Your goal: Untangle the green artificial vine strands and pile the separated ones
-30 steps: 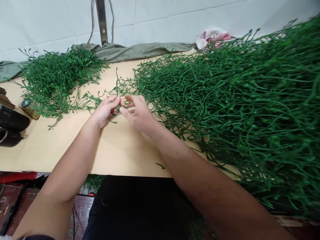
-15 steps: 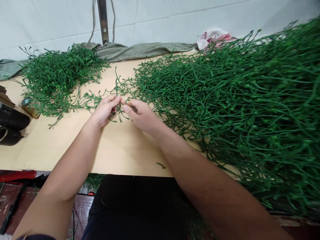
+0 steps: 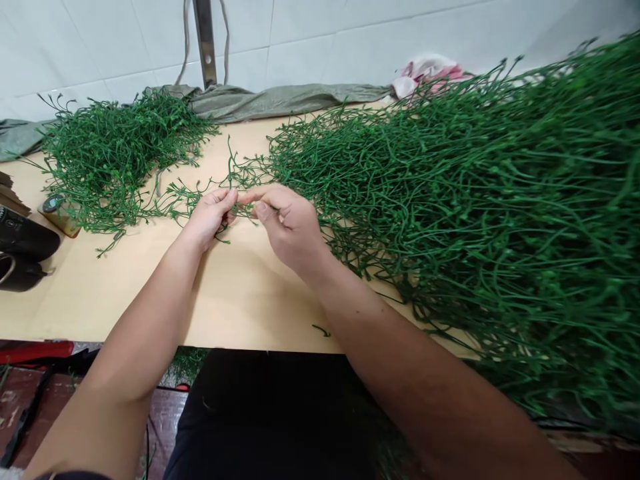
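Observation:
Thin green plastic stems lie on the tan table (image 3: 230,300). My left hand (image 3: 213,212) is closed on one green stem (image 3: 230,160), which stands up above its thumb; more sprigs poke out below the fingers. Just to the right, my right hand (image 3: 290,217) pinches a thin green sprig between thumb and forefinger, and its forefinger tip reaches the left hand's fingertips. Loose stems (image 3: 183,197) lie behind and left of my left hand. A large pile of long stems (image 3: 450,193) fills the right side.
A smaller green pile (image 3: 120,153) lies at the back left. Dark cylinders (image 3: 27,233) and a small clear container (image 3: 60,213) stand at the left edge. Grey cloth (image 3: 290,100) and a pink-white cloth (image 3: 425,73) run along the wall. One short piece (image 3: 321,330) lies near the front edge.
My right hand has turned and shifted slightly right, its thumb drawing away from my left hand. The left hand has barely moved and still holds the upright stem.

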A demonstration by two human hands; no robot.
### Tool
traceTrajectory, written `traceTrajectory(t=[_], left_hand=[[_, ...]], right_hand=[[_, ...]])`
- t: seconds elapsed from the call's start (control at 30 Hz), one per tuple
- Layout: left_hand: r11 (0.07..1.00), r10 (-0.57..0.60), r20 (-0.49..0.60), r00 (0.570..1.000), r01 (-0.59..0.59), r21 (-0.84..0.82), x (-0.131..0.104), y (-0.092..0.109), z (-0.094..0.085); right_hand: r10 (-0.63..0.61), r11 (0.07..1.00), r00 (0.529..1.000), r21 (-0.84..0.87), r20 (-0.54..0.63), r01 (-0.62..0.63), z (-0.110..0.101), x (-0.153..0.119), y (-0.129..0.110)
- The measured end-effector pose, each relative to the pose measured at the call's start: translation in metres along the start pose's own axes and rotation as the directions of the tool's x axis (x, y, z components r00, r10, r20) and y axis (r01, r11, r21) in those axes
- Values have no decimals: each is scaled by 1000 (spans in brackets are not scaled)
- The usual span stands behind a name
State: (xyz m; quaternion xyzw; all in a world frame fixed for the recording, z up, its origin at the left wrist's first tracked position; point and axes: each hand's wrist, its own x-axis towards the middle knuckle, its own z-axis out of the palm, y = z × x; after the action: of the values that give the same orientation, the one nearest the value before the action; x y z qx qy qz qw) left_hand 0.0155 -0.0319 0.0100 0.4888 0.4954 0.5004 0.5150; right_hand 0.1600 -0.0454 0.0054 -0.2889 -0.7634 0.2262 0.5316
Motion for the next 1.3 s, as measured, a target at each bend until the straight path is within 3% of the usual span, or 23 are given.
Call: traceTrajectory(t=[0.13,0.2,0.27,0.33,0.47,0.6,0.67,0.77,0.9,1.13,1.3], left_hand=[[999,27,-69,997,-25,29,8,-5,0],[1000,8,-223,975,-2,28,13,-4,-6],[1000,-19,-393,919,19,-3,17,-2,-15],[999,-35,-440,897,23,-32,17,0,-24],[1000,-1,-283,959,-1,-6,12,2,-27],[999,27,-200,979,-18,47,6,4,-18],[999,24,-189,982,-14,52,5,5,-14],[999,10,-168,986,-4,36,4,6,-11],[1000,12,-101,995,-10,22,1,5,-7],[1000,11,-66,998,-11,4,-1,4,-2],[999,26,-45,999,-27,-19,-2,2,-1]], right_hand=[[12,998,998,64,65,-17,0,-3,-18],[34,995,997,89,63,-40,-1,-6,-32],[29,994,998,100,56,-34,-2,-7,-43],[6,999,1000,41,25,-7,-4,-7,-41],[56,961,986,-260,-155,-95,-16,0,2],[111,861,951,-449,-289,-237,-34,0,41],[120,831,957,-500,-265,-243,-33,-2,40],[164,839,980,-507,-112,-198,-16,-5,25],[200,867,978,-476,55,-151,5,-5,13],[149,872,989,-475,25,-119,7,-5,6],[138,874,987,-480,81,-83,17,-8,3]])
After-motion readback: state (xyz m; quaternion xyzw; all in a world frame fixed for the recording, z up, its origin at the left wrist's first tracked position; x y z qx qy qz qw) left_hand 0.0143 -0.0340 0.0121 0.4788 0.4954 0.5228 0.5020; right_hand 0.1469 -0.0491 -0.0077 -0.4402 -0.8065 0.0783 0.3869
